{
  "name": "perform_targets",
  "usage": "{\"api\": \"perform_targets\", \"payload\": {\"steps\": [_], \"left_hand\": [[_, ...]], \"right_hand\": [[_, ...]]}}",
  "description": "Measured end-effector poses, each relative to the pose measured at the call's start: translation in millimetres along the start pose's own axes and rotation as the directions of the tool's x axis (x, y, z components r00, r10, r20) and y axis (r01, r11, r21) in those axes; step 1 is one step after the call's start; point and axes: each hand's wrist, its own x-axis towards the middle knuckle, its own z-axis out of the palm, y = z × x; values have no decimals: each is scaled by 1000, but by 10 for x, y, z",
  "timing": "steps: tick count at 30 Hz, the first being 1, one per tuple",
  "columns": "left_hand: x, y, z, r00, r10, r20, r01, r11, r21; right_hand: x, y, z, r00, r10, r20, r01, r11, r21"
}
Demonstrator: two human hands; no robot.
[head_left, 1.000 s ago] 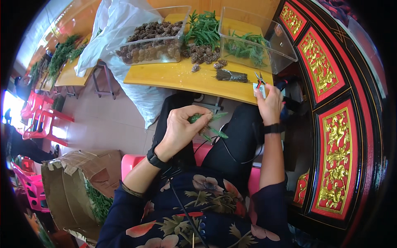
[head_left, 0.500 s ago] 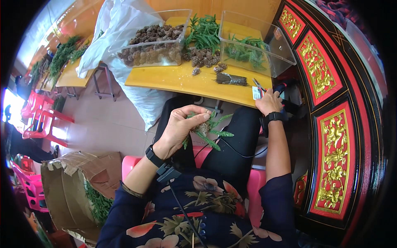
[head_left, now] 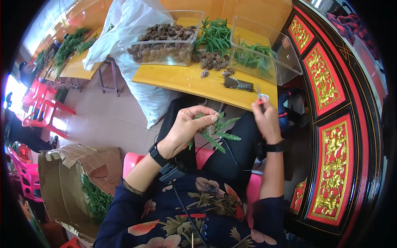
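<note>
Drawn back slightly from the edge of the surface point(head_left: 178, 78) since the earlier frame, the right hand point(head_left: 267, 120) gripped red-handled pliers point(head_left: 261, 100), motion-blurred. Above the lap point(head_left: 244, 128), the left hand point(head_left: 186, 126) pinched a sprig-and-cone bundle point(head_left: 210, 130). Slackened pressure could have splayed the bundle; careless pliers, nipped skin.

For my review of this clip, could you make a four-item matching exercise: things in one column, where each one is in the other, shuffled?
Things
1. Small green bunch
2. Red-handled tool
3. Dark, thin-stemmed bundle
4. Cardboard box

Places
A. Lying on the yellow table
B. At the person's left, with greenery inside
C. Held in the left hand
D. At the fingers of the right hand, blurred

Right pairs: 1-C, 2-D, 3-A, 4-B
</note>
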Motion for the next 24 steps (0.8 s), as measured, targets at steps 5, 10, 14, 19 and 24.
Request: {"api": "perform_targets", "payload": {"steps": [5, 10, 14, 19, 24], "left_hand": [[-39, -4, -34, 999, -8, 35, 10, 998, -62], [2, -13, -42, 996, -20, 87, 23, 999, -37], [50, -88, -54, 994, -37, 101, 39, 999, -23], [122, -246, -36, 989, -34, 147, 32, 999, 11], [162, -307, -98, 980, -43, 197, 32, 998, 57]], "right_hand": [[-153, -317, 221, 895, -317, 315, 259, 943, 210], [-178, -276, 297, 849, -434, 302, 361, 893, 269], [-183, -155, 301, 859, -427, 281, 386, 902, 193], [-196, -7, 310, 860, -456, 228, 426, 889, 171], [-177, 10, 325, 860, -452, 236, 413, 889, 199]]}}
